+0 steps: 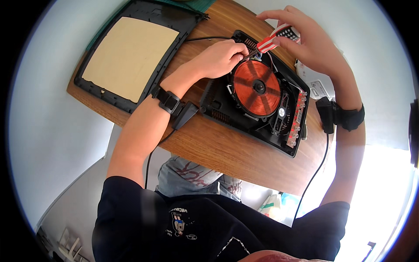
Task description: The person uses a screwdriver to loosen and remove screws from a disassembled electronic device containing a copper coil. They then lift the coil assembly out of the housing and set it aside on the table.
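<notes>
An opened black appliance housing (214, 100) holds a round copper coil (253, 81), a fan (286, 123) partly covered by a bracket, and a narrow board with red lights (297, 118). My right hand (314, 50) grips the striped handle of a screwdriver (268, 42) between thumb and fingers, index finger raised, its shaft angled down-left to the housing's far part. My left hand (220, 59) is closed at that shaft's lower end, just above the coil; what exactly its fingertips hold is hidden.
The wooden table (238, 153) carries a detached cover with a cream panel (128, 59) at left, a green mat (198, 6) beneath it, and a white object (314, 78) behind my right forearm. Cables hang from devices strapped to my wrists. A white wall (48, 109) is at left.
</notes>
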`<action>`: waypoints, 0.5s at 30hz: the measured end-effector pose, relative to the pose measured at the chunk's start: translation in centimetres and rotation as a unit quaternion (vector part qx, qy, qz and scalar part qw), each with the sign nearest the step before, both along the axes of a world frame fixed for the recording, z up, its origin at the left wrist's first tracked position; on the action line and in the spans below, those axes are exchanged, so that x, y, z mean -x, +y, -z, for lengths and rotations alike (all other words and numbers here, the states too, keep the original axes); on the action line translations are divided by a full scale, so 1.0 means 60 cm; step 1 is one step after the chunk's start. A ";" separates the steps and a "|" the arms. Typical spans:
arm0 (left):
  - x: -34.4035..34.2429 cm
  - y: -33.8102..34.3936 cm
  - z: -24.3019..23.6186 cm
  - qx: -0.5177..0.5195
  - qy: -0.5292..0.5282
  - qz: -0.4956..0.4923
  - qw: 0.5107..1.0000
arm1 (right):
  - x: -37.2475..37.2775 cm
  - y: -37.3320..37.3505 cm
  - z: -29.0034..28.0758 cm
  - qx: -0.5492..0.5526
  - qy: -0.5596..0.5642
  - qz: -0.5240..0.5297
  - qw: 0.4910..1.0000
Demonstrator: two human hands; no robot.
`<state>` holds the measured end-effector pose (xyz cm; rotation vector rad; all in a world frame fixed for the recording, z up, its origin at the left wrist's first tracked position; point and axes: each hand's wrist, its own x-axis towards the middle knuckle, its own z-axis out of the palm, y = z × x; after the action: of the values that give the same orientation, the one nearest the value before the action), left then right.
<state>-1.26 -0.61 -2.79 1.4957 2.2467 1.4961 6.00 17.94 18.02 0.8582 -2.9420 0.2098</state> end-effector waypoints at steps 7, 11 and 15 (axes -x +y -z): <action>0.000 -0.003 0.001 0.010 0.010 -0.002 1.000 | -0.008 -0.002 0.015 -0.073 0.026 0.207 0.975; 0.001 -0.001 0.001 0.014 0.004 0.014 1.000 | -0.015 0.005 0.002 -0.025 0.020 0.050 0.998; 0.004 -0.007 0.003 0.015 0.010 0.043 0.999 | -0.026 -0.016 -0.029 -0.021 -0.054 0.073 0.996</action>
<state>-1.48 -1.02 -2.98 1.5847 2.1749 1.4227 7.57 16.96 19.77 0.6512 -3.1039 0.1928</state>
